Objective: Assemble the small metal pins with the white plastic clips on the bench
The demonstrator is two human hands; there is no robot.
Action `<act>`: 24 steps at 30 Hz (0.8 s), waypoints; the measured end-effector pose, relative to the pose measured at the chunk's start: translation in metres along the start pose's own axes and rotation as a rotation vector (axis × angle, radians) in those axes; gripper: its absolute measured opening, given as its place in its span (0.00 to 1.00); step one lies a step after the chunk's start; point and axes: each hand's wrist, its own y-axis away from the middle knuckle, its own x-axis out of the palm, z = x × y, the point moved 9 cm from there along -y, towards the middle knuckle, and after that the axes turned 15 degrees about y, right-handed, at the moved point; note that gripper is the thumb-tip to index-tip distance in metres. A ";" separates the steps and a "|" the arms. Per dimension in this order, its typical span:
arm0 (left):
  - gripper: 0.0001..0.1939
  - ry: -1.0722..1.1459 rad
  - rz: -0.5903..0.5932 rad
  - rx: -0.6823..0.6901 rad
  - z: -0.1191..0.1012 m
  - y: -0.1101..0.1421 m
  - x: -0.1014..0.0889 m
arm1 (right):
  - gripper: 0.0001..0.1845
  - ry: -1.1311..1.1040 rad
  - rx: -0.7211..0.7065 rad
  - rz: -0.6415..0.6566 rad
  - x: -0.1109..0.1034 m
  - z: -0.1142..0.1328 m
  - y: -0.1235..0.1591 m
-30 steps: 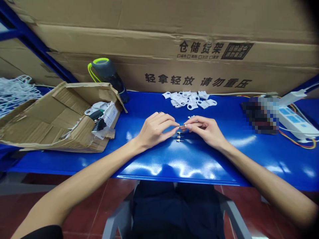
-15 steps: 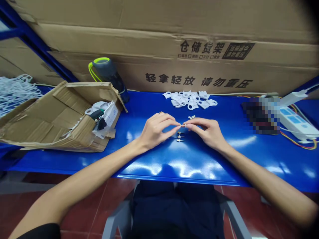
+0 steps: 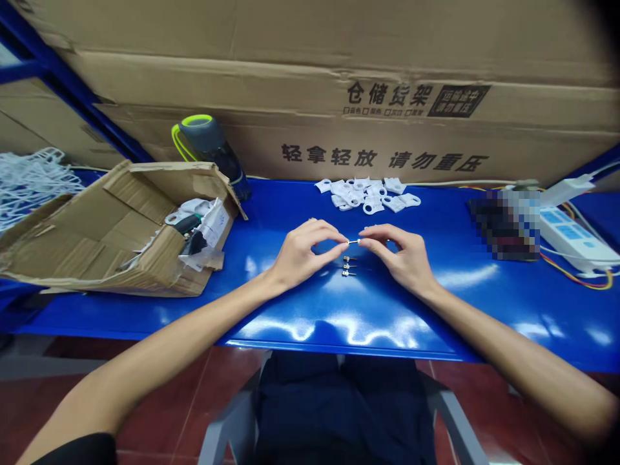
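Note:
My left hand (image 3: 301,253) and my right hand (image 3: 401,254) meet over the middle of the blue table (image 3: 368,310). Both are closed in a pinch on the two ends of one small metal pin (image 3: 354,241), which they hold level between their fingertips. Just below the pin, a short row of similar small metal pins (image 3: 347,266) lies on the table. A pile of white plastic clips (image 3: 368,194) sits further back, beyond my hands.
An opened cardboard box (image 3: 97,226) with tools and bags lies at the left, a grey and green bottle (image 3: 210,145) behind it. A white power strip (image 3: 576,236) with coloured wires is at the right. Large cardboard cartons (image 3: 339,84) wall off the back.
My fingertips have drawn slightly apart, so the thin pin now shows between them. Both hands stay in the same place.

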 end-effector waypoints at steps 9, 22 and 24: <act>0.07 -0.041 0.000 0.085 -0.008 -0.001 -0.002 | 0.08 0.046 -0.114 0.018 -0.008 0.014 -0.001; 0.05 -0.003 -0.001 0.089 -0.008 0.000 -0.002 | 0.09 0.072 -0.189 -0.034 -0.006 0.020 0.002; 0.05 0.018 -0.009 0.078 -0.008 0.000 -0.002 | 0.08 0.077 -0.165 -0.018 -0.005 0.018 0.002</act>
